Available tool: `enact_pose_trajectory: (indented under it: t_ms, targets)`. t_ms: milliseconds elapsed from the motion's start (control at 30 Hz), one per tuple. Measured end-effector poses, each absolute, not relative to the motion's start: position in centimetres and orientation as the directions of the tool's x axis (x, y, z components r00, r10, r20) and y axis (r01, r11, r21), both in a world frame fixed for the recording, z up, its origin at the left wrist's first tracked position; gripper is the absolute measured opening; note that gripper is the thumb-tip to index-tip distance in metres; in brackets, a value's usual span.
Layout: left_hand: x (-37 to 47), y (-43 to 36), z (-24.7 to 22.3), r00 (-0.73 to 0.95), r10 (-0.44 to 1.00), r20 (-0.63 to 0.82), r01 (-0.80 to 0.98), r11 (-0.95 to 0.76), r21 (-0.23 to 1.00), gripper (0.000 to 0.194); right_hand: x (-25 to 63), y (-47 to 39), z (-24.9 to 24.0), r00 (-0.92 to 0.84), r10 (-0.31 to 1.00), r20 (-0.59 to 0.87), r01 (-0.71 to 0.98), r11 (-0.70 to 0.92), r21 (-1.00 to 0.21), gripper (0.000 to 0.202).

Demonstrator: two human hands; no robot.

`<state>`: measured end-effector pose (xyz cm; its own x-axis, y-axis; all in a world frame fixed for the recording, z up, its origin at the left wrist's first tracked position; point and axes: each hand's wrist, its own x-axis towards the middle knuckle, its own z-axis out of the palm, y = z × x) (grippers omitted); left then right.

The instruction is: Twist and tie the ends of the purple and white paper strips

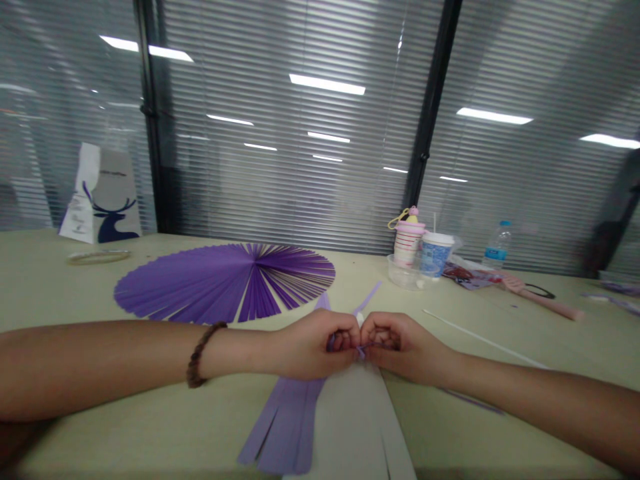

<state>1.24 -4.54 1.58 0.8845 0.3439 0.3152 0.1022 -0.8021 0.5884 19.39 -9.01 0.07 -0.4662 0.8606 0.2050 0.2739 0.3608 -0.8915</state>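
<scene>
Purple, paper-like strips radiate from a single centre in a pleated disc (185, 287), tightly packed at its left and split by wedge-shaped gaps at its near and right sides, on a pale tabletop (125, 427). Just in front of the disc, toward its right, a person's left hand (320, 343) and right hand (405, 347) meet, thumbs and forefingers pinched on a thin purple strand (361, 352) at the gathered neck of flat, slit lilac strips (287, 427) and broader white strips (357, 427). A bracelet (200, 357) of dark, round beads circles the left wrist. Behind the disc's left side stands a creased white bag (114, 200) printed with a dark blue antlered deer. Well to the disc's right are a striped cup (407, 247) with a pink lid, a blue-patterned cup (436, 257) with a straw, and a clear plastic bottle (497, 243). The strand's knot is blurred, the remaining fingers curl partly out of sight, and the bottom edge cuts off the white strips. A flat, patterned item (467, 275) beside the cups is too soft to identify.
</scene>
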Motion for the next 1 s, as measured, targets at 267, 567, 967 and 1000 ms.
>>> enact_pose_trajectory:
  t_ms: [267,567,967,1000]
  targets:
    - [1.23,-4.55,1.64,0.885,0.341,0.318,0.095,-0.799,0.593,0.002,19.28,-9.04,0.20,-0.454,0.870,0.194,0.286,0.348,-0.893,0.016]
    - [1.18,-4.52,1.54,0.889,0.332,0.316,0.091,-0.804,0.588,0.003,19.28,-9.12,0.21,-0.466,0.861,0.202,0.291,0.365,-0.885,0.013]
    - [1.18,-4.45,1.40,0.884,0.331,0.331,0.084,-0.808,0.584,0.002,19.28,-8.93,0.26,-0.473,0.855,0.215,0.287,0.380,-0.879,0.011]
    - [1.17,-4.45,1.39,0.884,0.331,0.330,0.084,-0.808,0.584,0.002,19.28,-8.91,0.24,-0.473,0.854,0.215,0.291,0.382,-0.877,0.011]
